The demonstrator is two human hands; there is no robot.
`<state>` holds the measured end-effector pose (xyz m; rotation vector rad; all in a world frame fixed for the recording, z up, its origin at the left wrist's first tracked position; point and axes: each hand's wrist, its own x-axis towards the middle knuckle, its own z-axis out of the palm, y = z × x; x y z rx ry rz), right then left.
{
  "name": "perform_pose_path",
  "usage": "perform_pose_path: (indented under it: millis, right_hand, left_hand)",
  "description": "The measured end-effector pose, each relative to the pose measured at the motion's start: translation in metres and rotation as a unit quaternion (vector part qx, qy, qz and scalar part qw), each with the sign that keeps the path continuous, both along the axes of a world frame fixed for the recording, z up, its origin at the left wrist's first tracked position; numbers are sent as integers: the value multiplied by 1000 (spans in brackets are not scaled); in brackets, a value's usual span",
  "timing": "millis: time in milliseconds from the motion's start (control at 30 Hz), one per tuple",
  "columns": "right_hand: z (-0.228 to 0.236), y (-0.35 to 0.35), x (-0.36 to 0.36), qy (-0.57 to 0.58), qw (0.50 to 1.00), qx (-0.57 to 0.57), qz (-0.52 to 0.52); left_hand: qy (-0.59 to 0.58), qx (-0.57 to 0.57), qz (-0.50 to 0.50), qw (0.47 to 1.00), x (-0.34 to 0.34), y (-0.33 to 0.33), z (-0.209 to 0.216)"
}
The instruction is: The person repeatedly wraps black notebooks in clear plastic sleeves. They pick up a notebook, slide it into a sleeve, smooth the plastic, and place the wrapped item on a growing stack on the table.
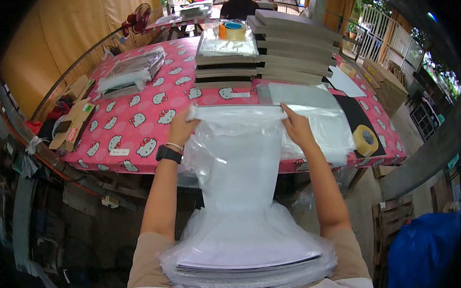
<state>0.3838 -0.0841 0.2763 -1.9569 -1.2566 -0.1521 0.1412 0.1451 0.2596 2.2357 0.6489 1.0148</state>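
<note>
A clear plastic bag (237,160) is stretched between my two hands, wrapped around a tall white stack of flat sheets (251,254). The near end of the stack lies against my body, and its layered edges show through the film. At the far left corner, my left hand (183,127) grips the plastic; a dark watch is on that wrist. My right hand (299,128) pinches the far right corner. Between the hands the film is gathered into a folded band along the far edge, which rests at the table's near side. Some fingertips are hidden by the plastic.
The table (153,116) has a pink patterned cover. Behind my hands stand tall stacks of grey boards (298,48), with tape rolls (232,31) on plastic film. More clear bags (315,117) and a tape roll (365,140) lie right; cardboard pieces (75,123) sit left. A person (240,5) is beyond.
</note>
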Motion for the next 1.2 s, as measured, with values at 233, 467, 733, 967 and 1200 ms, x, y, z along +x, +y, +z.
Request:
perform_pose_path:
  millis: [233, 467, 733, 967, 1200]
  right_hand:
    - [-15, -54, -29, 194, 965, 151, 89]
    - [-19, -88, -40, 682, 710, 88, 153]
    - [-138, -129, -39, 788, 574, 73, 211]
    - [-221, -114, -107, 462, 880, -74, -80]
    - [-265, -101, -76, 182, 945, -207, -177]
  left_hand:
    - [-15, 20, 5, 1000, -43, -38, 0]
    - [-11, -624, -207, 753, -87, -54, -7]
    - [-36, -653, -94, 751, -97, -79, -86]
    - [142, -389, 105, 904, -136, -109, -284]
    - [397, -194, 253, 861, -82, -103, -249]
